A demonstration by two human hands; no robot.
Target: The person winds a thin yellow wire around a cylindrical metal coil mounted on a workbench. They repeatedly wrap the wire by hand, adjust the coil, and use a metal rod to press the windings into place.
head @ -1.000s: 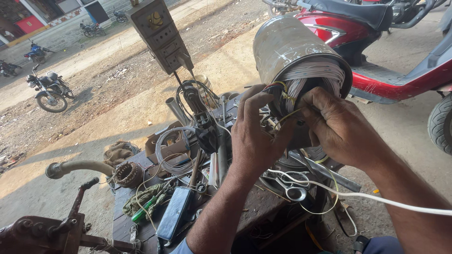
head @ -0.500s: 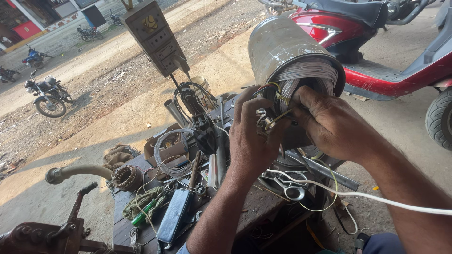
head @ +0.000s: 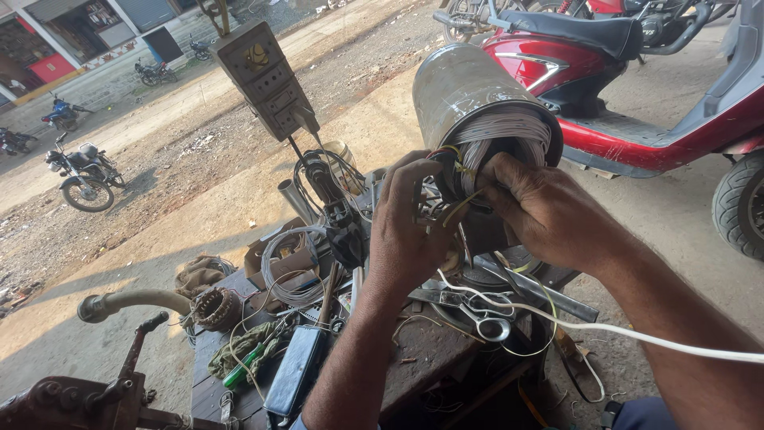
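Note:
A grey metal motor stator stands tilted on a cluttered wooden workbench, its open end showing pale copper windings. My left hand is at the left of that opening, fingers closed on a bundle of coloured lead wires. My right hand presses against the lower winding from the right, fingers curled onto the same wires and a yellow strand.
Scissors, a white cable, wire coils, a dark flat case and a green screwdriver lie on the bench. A switch board hangs above. A red scooter stands right; motorcycles are parked on the dirt road.
Both hands stay at the stator's open end, fingers shifting slightly on the lead wires. The view has drifted a little; the stator sits marginally higher and left.

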